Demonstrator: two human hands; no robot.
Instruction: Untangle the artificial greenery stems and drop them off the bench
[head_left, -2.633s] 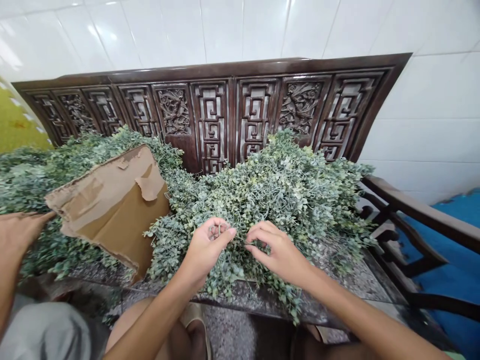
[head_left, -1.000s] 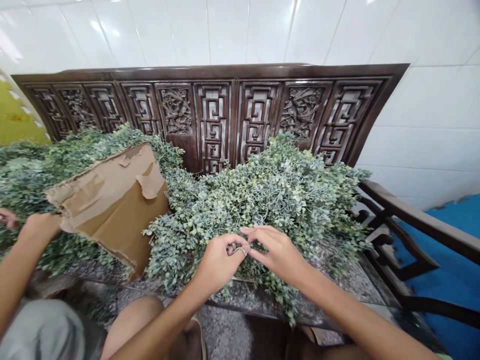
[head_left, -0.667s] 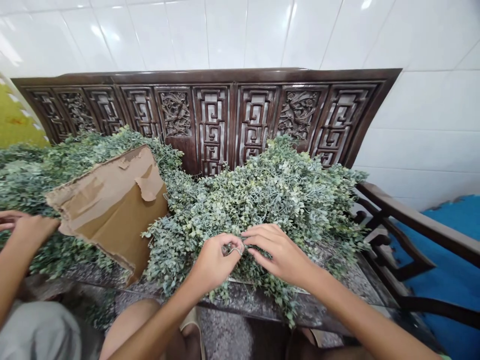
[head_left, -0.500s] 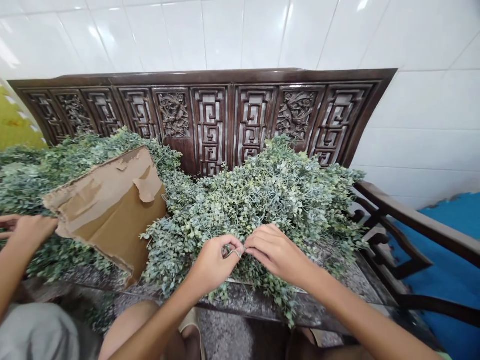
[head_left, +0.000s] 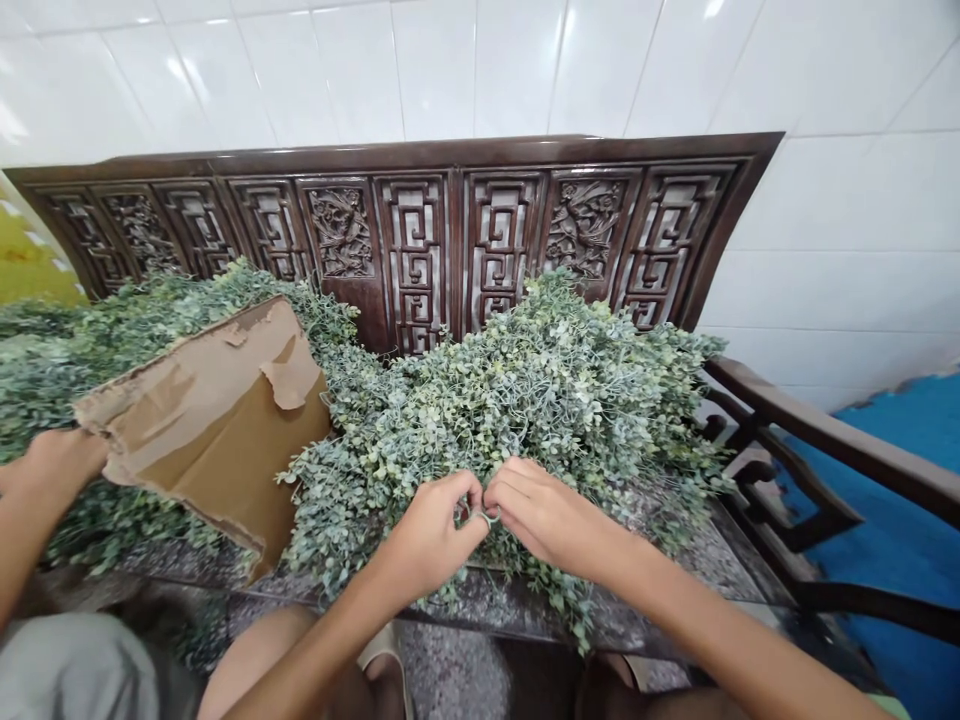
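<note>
My left hand (head_left: 436, 530) and my right hand (head_left: 541, 512) meet at the front of a heap of artificial leafy greenery (head_left: 525, 390). Between their fingertips is a thin pale green stem (head_left: 490, 518), bent into a small curve. The left thumb and forefinger pinch one side of it, and the right fingers close on the other. The stem's ends are hidden by my fingers. Small grey-green leaves surround both hands, and a few sprigs (head_left: 574, 610) droop over the front edge of the seat.
Beside me on the left, another person's hand (head_left: 64, 462) is at a torn cardboard piece (head_left: 217, 430) leaning on more greenery (head_left: 90, 350). The carved dark wood bench (head_left: 450, 152) has an armrest (head_left: 825, 425) at right. Blue material (head_left: 900, 510) lies beyond it.
My fingers have turned slightly and the stem between them now shows as a rounder loop. The other person's hand has shifted a little left. The view has moved slightly.
</note>
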